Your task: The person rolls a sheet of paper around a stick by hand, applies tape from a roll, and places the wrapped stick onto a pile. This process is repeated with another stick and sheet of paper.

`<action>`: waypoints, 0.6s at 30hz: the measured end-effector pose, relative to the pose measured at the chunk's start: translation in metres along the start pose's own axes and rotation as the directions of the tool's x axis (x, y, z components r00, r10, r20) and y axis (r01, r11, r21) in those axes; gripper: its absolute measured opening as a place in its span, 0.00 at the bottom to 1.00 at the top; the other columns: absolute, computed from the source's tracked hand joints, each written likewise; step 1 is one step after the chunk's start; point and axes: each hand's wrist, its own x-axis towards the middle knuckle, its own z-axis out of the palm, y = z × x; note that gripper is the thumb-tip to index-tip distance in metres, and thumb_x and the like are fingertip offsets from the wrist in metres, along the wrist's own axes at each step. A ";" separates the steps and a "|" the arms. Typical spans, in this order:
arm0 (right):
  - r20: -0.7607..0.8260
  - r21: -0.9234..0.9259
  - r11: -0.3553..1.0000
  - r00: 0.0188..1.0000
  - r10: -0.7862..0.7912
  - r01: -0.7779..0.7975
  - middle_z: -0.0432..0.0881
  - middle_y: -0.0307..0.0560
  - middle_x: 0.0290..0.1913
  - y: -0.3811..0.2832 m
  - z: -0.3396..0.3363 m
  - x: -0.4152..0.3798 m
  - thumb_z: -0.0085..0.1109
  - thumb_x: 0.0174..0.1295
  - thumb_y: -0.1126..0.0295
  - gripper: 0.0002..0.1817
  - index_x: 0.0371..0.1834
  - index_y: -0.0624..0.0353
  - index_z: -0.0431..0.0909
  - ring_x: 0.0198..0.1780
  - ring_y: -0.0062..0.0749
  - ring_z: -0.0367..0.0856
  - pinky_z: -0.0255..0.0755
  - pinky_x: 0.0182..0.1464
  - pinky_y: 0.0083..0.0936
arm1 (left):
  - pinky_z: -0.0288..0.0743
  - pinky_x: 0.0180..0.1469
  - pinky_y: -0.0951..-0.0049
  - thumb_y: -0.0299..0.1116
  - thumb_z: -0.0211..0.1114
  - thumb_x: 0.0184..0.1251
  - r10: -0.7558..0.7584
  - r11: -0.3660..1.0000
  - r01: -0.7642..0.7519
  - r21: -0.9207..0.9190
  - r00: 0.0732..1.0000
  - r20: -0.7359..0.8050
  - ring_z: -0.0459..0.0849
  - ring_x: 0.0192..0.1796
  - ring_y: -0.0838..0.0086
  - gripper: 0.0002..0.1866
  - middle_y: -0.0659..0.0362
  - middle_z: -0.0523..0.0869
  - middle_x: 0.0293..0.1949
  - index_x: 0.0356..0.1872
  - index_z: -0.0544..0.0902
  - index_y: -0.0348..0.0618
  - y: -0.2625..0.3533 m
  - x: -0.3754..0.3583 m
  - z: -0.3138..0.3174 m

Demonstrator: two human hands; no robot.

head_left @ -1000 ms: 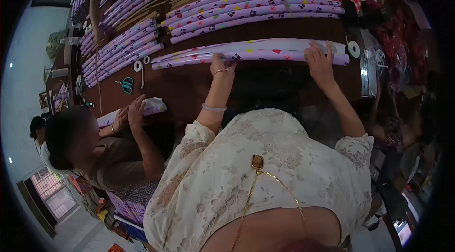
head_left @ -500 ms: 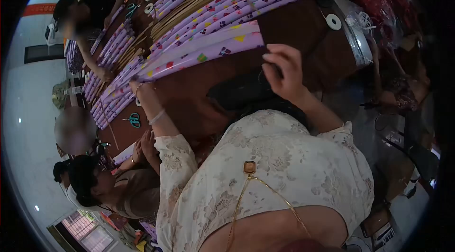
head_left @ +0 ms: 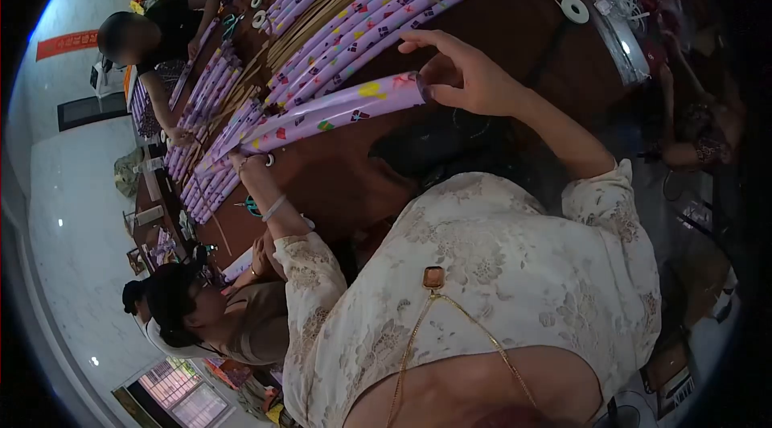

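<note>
A purple patterned sheet (head_left: 330,113), curled into a loose tube, lies over the brown table in front of me. My left hand (head_left: 244,161) is at its left end, the fingers partly hidden there. At its right end is my right hand (head_left: 466,78), thumb at the open rim and fingers spread and curved above it. Beyond the sheet, long rolled purple tubes (head_left: 378,26) lie side by side, with brown strips (head_left: 318,30) among them. More short rolls (head_left: 211,191) are stacked beside my left hand.
A tape roll (head_left: 574,10) sits on the table (head_left: 322,187) at the right. Teal scissors (head_left: 252,204) lie near my left forearm. One person (head_left: 165,30) works at the far left, another (head_left: 217,315) sits close at my left. A black item (head_left: 434,146) is near the table edge.
My right hand has moved left to the sheet's right end. That end now looks curled into a narrower tube. The view has shifted slightly.
</note>
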 end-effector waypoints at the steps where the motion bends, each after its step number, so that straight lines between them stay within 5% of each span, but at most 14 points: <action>1: 0.070 -0.002 1.000 0.997 0.014 -0.014 0.63 0.44 0.58 0.001 -0.004 0.002 0.55 0.50 0.82 0.36 0.64 0.53 0.53 0.44 0.23 0.74 0.73 0.42 0.19 | 0.77 0.34 0.58 0.35 0.58 0.53 -0.014 1.000 0.014 -0.009 1.000 -0.015 0.79 0.32 0.64 0.15 0.54 0.79 0.35 0.39 0.75 0.35 0.000 -0.002 -0.014; 3: 0.142 -0.002 1.000 0.989 0.028 -0.028 0.60 0.45 0.60 -0.004 -0.006 0.002 0.57 0.49 0.82 0.40 0.66 0.52 0.50 0.45 0.24 0.74 0.74 0.42 0.20 | 0.77 0.34 0.58 0.35 0.57 0.54 -0.043 0.999 0.042 -0.029 0.998 -0.044 0.79 0.32 0.64 0.15 0.53 0.79 0.35 0.39 0.75 0.35 -0.003 0.001 -0.017; 5: 0.228 -0.202 0.979 0.973 0.019 0.029 0.55 0.46 0.63 -0.011 -0.004 0.001 0.59 0.47 0.82 0.45 0.68 0.50 0.44 0.46 0.27 0.74 0.74 0.42 0.21 | 0.77 0.34 0.58 0.36 0.57 0.54 -0.074 0.996 0.070 -0.052 0.994 -0.076 0.79 0.32 0.64 0.15 0.53 0.79 0.35 0.39 0.75 0.35 0.002 0.008 -0.012; 9: 0.130 -0.242 0.970 0.991 0.038 -0.005 0.51 0.48 0.66 0.000 0.003 -0.002 0.60 0.46 0.82 0.48 0.68 0.49 0.41 0.47 0.31 0.74 0.75 0.43 0.22 | 0.77 0.34 0.58 0.37 0.56 0.55 -0.136 0.987 0.121 -0.107 0.981 -0.139 0.79 0.32 0.64 0.15 0.53 0.79 0.35 0.39 0.75 0.36 0.011 0.026 -0.007; 10: 0.086 -0.136 0.990 0.995 0.041 -0.029 0.49 0.48 0.67 0.005 0.004 -0.003 0.60 0.46 0.83 0.48 0.68 0.49 0.41 0.49 0.33 0.73 0.74 0.43 0.22 | 0.77 0.34 0.58 0.37 0.56 0.55 -0.150 0.984 0.132 -0.121 0.977 -0.154 0.79 0.32 0.64 0.16 0.53 0.79 0.35 0.39 0.75 0.36 -0.002 0.012 -0.039; 12: 0.043 -0.026 0.998 0.998 0.050 -0.049 0.46 0.48 0.68 0.018 0.008 -0.008 0.60 0.46 0.84 0.48 0.68 0.49 0.41 0.51 0.35 0.73 0.74 0.44 0.22 | 0.77 0.34 0.58 0.38 0.56 0.55 -0.179 0.977 0.154 -0.146 0.967 -0.179 0.79 0.32 0.64 0.16 0.53 0.79 0.35 0.39 0.75 0.36 0.014 0.032 -0.006; 14: 0.064 0.351 0.922 0.986 0.152 -0.165 0.50 0.50 0.67 0.034 0.011 -0.018 0.56 0.52 0.79 0.41 0.68 0.52 0.44 0.55 0.40 0.70 0.73 0.49 0.30 | 0.77 0.34 0.58 0.38 0.55 0.56 -0.209 0.969 0.176 -0.172 0.957 -0.202 0.80 0.32 0.64 0.16 0.53 0.79 0.35 0.39 0.75 0.36 0.023 0.035 -0.011; 15: 0.066 0.352 0.921 0.986 0.153 -0.167 0.50 0.50 0.67 0.033 0.012 -0.020 0.56 0.52 0.79 0.41 0.68 0.52 0.44 0.55 0.40 0.70 0.73 0.49 0.30 | 0.77 0.34 0.58 0.39 0.55 0.56 -0.225 0.965 0.187 -0.185 0.951 -0.213 0.80 0.32 0.64 0.16 0.53 0.79 0.35 0.39 0.75 0.36 0.029 0.044 0.003; 16: 0.257 0.735 0.534 0.901 0.350 -0.417 0.55 0.51 0.65 0.031 0.014 -0.024 0.54 0.55 0.75 0.37 0.67 0.54 0.47 0.56 0.41 0.69 0.71 0.51 0.35 | 0.77 0.34 0.58 0.39 0.55 0.56 -0.241 0.960 0.198 -0.199 0.944 -0.225 0.80 0.32 0.64 0.16 0.53 0.79 0.35 0.39 0.76 0.36 0.032 0.046 0.002; 17: 0.506 0.844 -0.042 0.768 0.393 -0.535 0.59 0.52 0.63 0.028 0.018 -0.028 0.52 0.58 0.71 0.33 0.66 0.56 0.49 0.58 0.43 0.68 0.69 0.54 0.40 | 0.77 0.34 0.58 0.39 0.55 0.56 -0.256 0.955 0.207 -0.213 0.938 -0.235 0.80 0.32 0.64 0.16 0.53 0.79 0.35 0.39 0.76 0.36 0.032 0.049 0.003; 18: 0.559 0.812 -0.080 0.732 0.391 -0.578 0.65 0.54 0.59 0.028 0.024 -0.031 0.48 0.61 0.65 0.29 0.65 0.58 0.53 0.57 0.43 0.69 0.66 0.55 0.46 | 0.77 0.34 0.58 0.40 0.55 0.56 -0.270 0.950 0.216 -0.226 0.931 -0.244 0.80 0.32 0.64 0.16 0.53 0.80 0.35 0.39 0.76 0.36 0.033 0.051 0.004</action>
